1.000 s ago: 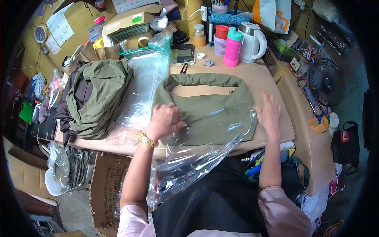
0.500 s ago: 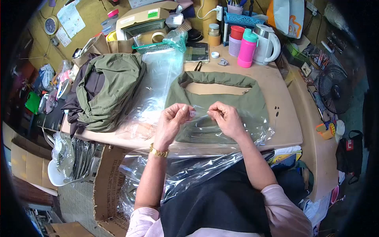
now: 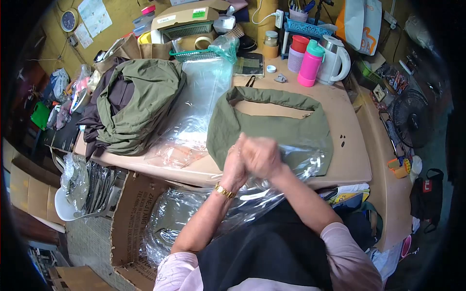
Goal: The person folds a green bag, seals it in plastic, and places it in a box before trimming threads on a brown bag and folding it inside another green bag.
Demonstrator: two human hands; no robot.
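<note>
An olive green fabric bag [image 3: 272,127] lies flat on the table, its strap looped at the far side. My left hand [image 3: 236,162], above the bag's near left part, is pressed against my right hand [image 3: 262,154], which is blurred by motion. Clear plastic film [image 3: 257,194] hangs from the hands over the table's front edge, and part of it spreads across the bag's lower right. What the fingers hold is hidden by the blur and the overlap of the hands.
Folded green and dark fabric [image 3: 141,104] is piled at the left beside flat clear plastic sheets [image 3: 201,92]. A pink bottle [image 3: 310,65] and a kettle [image 3: 332,63] stand at the back right. An open cardboard box [image 3: 131,228] sits below the front edge.
My hands, apart before with the film between them, have come together lower down. The film has shifted with them and uncovers more of the bag. The view has moved slightly.
</note>
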